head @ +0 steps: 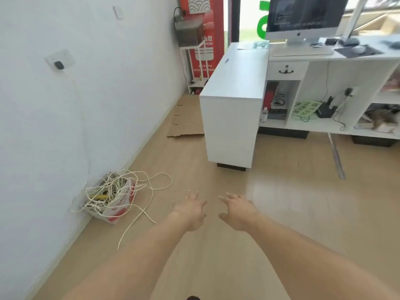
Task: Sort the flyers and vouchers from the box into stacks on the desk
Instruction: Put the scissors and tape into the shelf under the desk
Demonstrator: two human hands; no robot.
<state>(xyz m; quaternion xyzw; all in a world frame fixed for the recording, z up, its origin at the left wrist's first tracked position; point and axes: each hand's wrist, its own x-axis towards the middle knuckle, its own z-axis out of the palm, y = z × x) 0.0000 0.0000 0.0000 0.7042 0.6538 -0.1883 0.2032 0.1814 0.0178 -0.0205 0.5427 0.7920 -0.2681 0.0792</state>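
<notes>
Both hands, left hand [191, 210] and right hand [238, 210], reach out with wide, empty grips. No flyers show in the rope-filled box [110, 198]; loose rope [151, 180] could snag, far from the bench [303, 57].

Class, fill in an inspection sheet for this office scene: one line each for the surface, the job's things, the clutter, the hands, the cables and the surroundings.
Surface: white desk ahead, right of centre; its side top is mostly bare, with some papers at the far end.
Job's things: red-and-white box on the floor by the wall; flyers and vouchers not visible in it.
Clutter: white cord tangled over the box and trailing on the floor; flattened cardboard beside the desk.
Hands: left hand and right hand stretched forward, fingers spread, holding nothing.
Cables: plug in the wall socket; wires hang under the desk.
Surroundings: computer monitor, keyboard, red banner, wood-look floor.
</notes>
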